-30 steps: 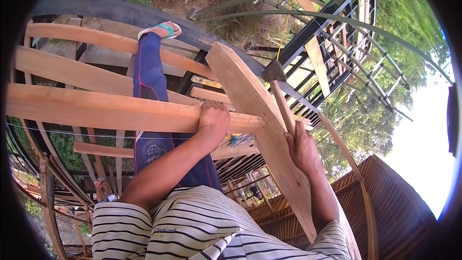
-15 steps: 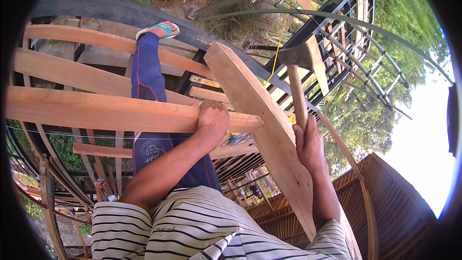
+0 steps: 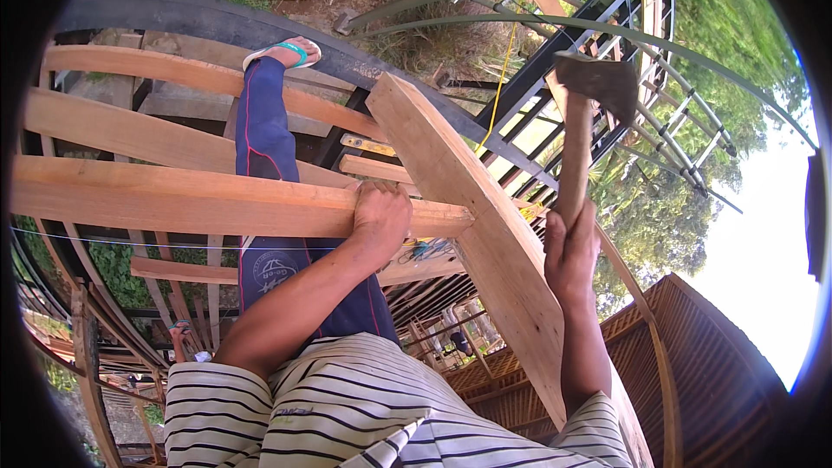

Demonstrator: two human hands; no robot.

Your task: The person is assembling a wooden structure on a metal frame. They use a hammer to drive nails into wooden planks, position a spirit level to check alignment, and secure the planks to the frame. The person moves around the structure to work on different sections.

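Observation:
My left hand is wrapped over a long planed wooden beam that reaches in from the left. The beam's right end meets the side of a thick, slanting timber. In my right hand is a hatchet, gripped low on its wooden handle. Its dark metal head is raised beyond the slanting timber, apart from the wood. The fingers of my left hand under the beam are partly hidden.
Curved wooden joists and a dark curved beam frame openings to the ground below. A yellow spirit level lies beyond the beam. My sandalled foot rests on the dark beam. A brown ribbed roof stands at the lower right.
My right hand has moved right and slightly up, and the hatchet head has swung to the right. My left hand and the beam stay in place.

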